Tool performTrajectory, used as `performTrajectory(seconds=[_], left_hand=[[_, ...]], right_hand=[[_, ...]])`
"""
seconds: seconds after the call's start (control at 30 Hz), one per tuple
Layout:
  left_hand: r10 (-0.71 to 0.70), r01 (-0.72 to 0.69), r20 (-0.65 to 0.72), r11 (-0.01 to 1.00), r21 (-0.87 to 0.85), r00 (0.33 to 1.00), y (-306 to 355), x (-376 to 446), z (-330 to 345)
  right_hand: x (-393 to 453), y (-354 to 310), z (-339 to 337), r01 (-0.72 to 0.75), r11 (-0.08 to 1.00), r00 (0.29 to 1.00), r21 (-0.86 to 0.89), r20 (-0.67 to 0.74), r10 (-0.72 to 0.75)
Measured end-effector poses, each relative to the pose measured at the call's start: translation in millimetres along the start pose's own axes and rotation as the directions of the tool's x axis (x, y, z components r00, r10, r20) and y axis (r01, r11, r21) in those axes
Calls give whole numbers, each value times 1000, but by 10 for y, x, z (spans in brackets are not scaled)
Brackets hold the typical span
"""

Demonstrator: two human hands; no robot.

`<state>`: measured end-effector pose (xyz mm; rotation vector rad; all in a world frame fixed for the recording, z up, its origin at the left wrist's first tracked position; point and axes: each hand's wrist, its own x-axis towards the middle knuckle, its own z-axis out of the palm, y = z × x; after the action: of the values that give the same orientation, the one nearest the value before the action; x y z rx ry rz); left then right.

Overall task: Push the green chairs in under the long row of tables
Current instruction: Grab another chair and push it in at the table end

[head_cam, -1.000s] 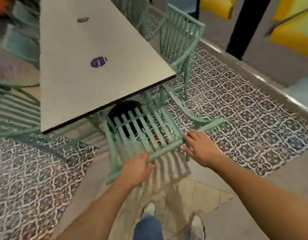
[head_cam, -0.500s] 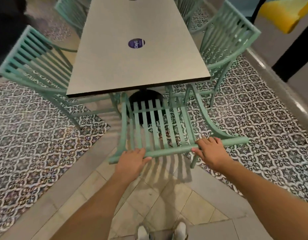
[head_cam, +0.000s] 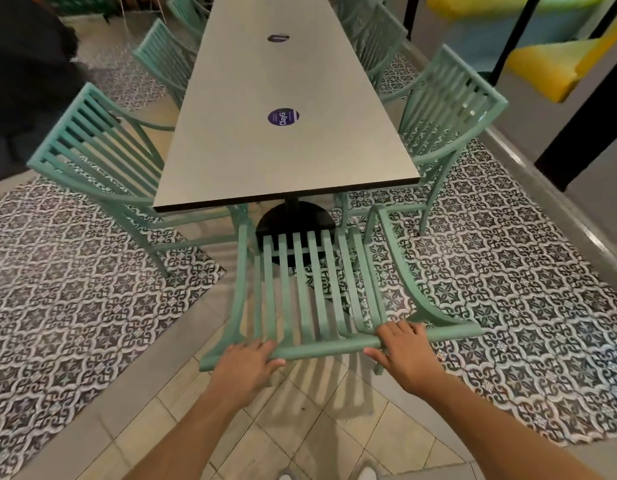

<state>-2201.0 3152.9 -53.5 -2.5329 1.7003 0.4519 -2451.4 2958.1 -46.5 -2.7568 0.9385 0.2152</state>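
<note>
Gripping the top rail of the end chair (head_cam: pixel 310 289), left hand (head_cam: pixel 243 363) and right hand (head_cam: pixel 402 351) set apart with fingers curled over it for a square push; seat sits partly under the worktop's (head_cam: pixel 283 140) near edge.

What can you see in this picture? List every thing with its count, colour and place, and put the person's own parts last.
end chair: one, green, at the near end of the table, top rail held
side chairs: at least three left, at least two right, green
row of tables: one, grey, centre, running away
round stickers: two clear, purple, on the tabletop
table base: one, black, under the near end
patterned floor tiles: black and white, both sides
left hand: on the rail's left part
right hand: on the rail's right part
</note>
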Motion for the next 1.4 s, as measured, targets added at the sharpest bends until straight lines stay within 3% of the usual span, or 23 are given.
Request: performTrajectory(seconds=[0.2,0.47,0.73,0.93,1.4], left_hand=[[7,-8,-51,1000,-29,999,-112,-161,41],[6,-9,-83,999,-43,997,-247,-240,77],[10,-13,-96,999,-32,995,-422,-217,82],[19,-19,-98,1000,0,995,-470,-210,115],[32,-33,-67,999,-13,997,-567,-213,71]], right_hand=[[-38,-111,117,11,1000,997,-10,-81,-12],[-19,-241,108,22,1000,999,-2,-25,-22],[100,-336,104,47,999,996,7,-75,-46],[114,-324,196,43,998,980,-39,-192,-50],[161,-421,194,49,999,990,-2,-134,-49]])
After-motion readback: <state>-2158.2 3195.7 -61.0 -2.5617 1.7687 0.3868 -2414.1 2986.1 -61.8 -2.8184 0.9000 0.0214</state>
